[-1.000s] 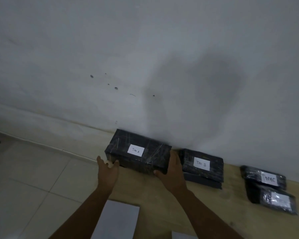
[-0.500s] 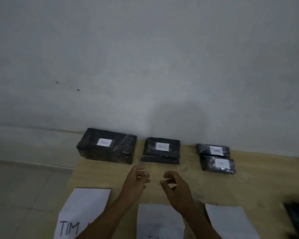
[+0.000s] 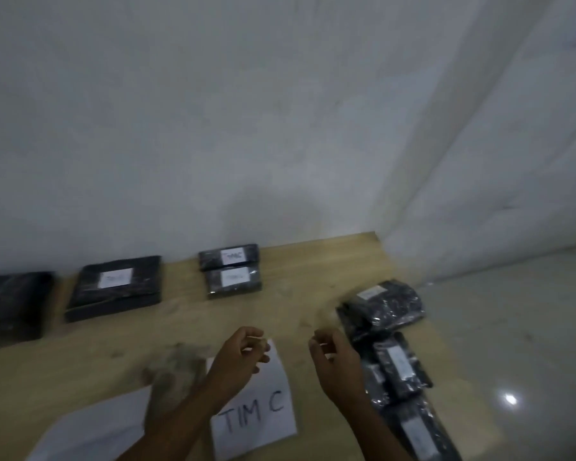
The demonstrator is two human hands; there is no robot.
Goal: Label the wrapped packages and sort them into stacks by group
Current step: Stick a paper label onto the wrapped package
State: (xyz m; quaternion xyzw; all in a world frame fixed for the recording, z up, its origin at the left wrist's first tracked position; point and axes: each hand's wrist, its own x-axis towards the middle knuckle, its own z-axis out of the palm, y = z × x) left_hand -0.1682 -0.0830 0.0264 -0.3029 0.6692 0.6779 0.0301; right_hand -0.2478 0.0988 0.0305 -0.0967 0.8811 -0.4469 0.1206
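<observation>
While both hands hang above the wooden bench [image 3: 313, 261], neither one holds anything I can see. The left hand [image 3: 240, 357] has its fingers loosely curled. It floats over the top edge of a white sheet [image 3: 256, 417] that says "TIM C" in big letters. The right hand [image 3: 336, 364] is loosely curled too, and it is just beside a pile of packages [image 3: 399, 364] at the right edge of the bench. Those packages are black and shiny and lie partly on top of each other in a messy row. Some have a small white label, but the picture is too blurry to read them.

Along the back of the bench, near the wall [image 3: 246, 128], more wrapped packages sit in groups. Two small packages [image 3: 233, 281] lie touching, one behind the other, each with a white label. The back one seems to read "TIM C". To the left of them, a little apart, is a flat stack [image 3: 117, 287] of two black packages with one white label on top. Further left, a big black package [image 3: 10, 304] is cut off by the edge of the picture. A second white sheet [image 3: 97, 430] lies at the near left, beside the left arm. The shiny floor [image 3: 512, 344] shows to the right of the bench.
</observation>
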